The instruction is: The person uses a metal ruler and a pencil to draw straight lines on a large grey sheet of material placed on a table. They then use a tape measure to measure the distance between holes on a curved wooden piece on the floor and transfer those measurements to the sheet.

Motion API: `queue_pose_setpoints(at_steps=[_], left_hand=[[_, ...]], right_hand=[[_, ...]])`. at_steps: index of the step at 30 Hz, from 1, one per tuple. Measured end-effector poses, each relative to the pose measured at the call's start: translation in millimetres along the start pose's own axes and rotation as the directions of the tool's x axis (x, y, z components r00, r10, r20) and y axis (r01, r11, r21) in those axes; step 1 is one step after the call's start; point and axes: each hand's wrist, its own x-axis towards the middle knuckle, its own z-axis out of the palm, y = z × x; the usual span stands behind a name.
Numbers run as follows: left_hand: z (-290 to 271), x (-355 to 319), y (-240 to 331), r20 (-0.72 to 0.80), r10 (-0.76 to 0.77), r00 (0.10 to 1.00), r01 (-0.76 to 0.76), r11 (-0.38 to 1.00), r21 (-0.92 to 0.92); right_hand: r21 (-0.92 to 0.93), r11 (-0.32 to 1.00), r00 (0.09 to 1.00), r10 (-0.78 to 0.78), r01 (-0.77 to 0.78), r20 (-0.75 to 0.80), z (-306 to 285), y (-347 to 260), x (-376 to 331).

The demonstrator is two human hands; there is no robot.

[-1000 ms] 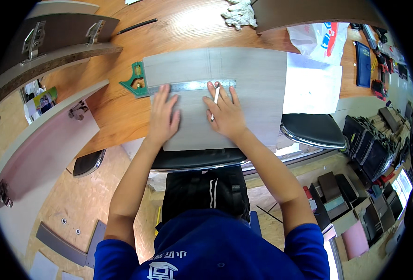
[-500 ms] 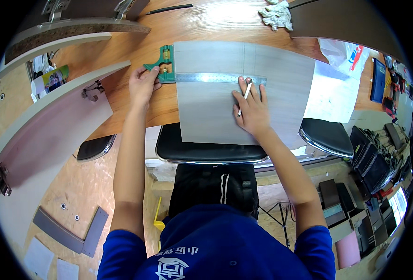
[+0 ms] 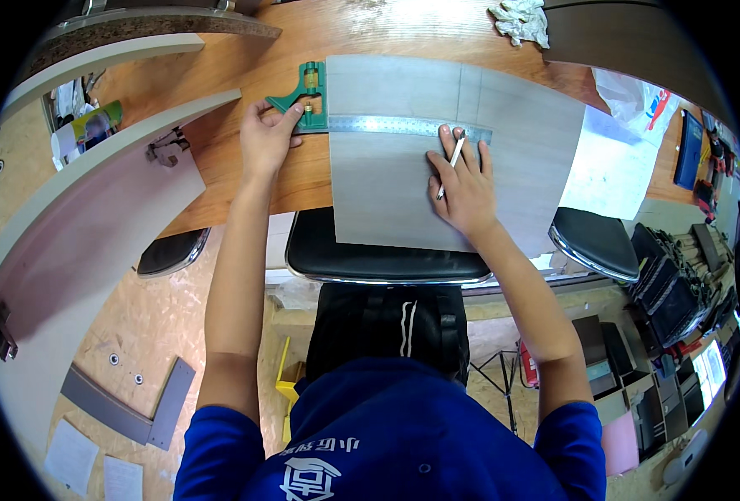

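Note:
A grey board (image 3: 403, 192) lies on the wooden table, its near edge reaching over a black chair seat. Across its upper part lies the steel ruler (image 3: 387, 125) of a combination square, whose green head (image 3: 311, 92) rests against the board's left edge. My left hand (image 3: 268, 138) grips the head, with the thumb on top. My right hand (image 3: 468, 188) lies on the board, fingertips at the ruler near its right end. A white pen (image 3: 451, 167) is held between its fingers, pointing up toward the ruler. Two thin lines run from the ruler to the board's far edge.
Left of the table stand pale panels with hinges (image 3: 168, 150). White paper (image 3: 608, 163) and a plastic bag (image 3: 633, 100) lie to the right, with a glove (image 3: 522, 21) farther back. Black chairs (image 3: 594, 242) stand at the near edge; tools and boxes crowd the lower right.
The view has shifted slightly, so the board, square and both hands appear a little higher and farther right. Both hands keep their hold, and the ruler stays about the same on the board.

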Motion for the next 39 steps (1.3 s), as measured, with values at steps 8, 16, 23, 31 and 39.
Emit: queue_pose_setpoints(at_steps=[8, 16, 23, 31, 39], left_hand=[[-3.5, 3.1, -2.7, 0.014, 0.022, 1.000, -0.022, 0.999, 0.046], [-1.6, -1.3, 3.9, 0.032, 0.065, 0.997, -0.067, 0.994, 0.088], [-2.2, 3.1, -4.4, 0.041, 0.098, 0.994, -0.102, 0.987, 0.121], [-5.6, 8.6, -6.1, 0.092, 0.149, 0.985, -0.160, 0.977, 0.139], [-2.6, 4.9, -5.4, 0.131, 0.171, 0.977, -0.189, 0.971, 0.144]], right_hand=[[0.007, 1.000, 1.000, 0.009, -0.009, -0.021, -2.5, -0.7, 0.5], [0.012, 0.999, 1.000, 0.030, -0.030, -0.005, -1.1, 0.1, -2.1], [0.097, 0.993, 0.997, -0.066, 0.063, 0.030, 7.9, -40.0, 14.6], [0.108, 0.980, 0.985, -0.170, 0.168, 0.009, 30.8, -56.1, 34.2], [0.116, 0.981, 0.987, -0.161, 0.157, 0.029, 30.1, -56.1, 32.6]])
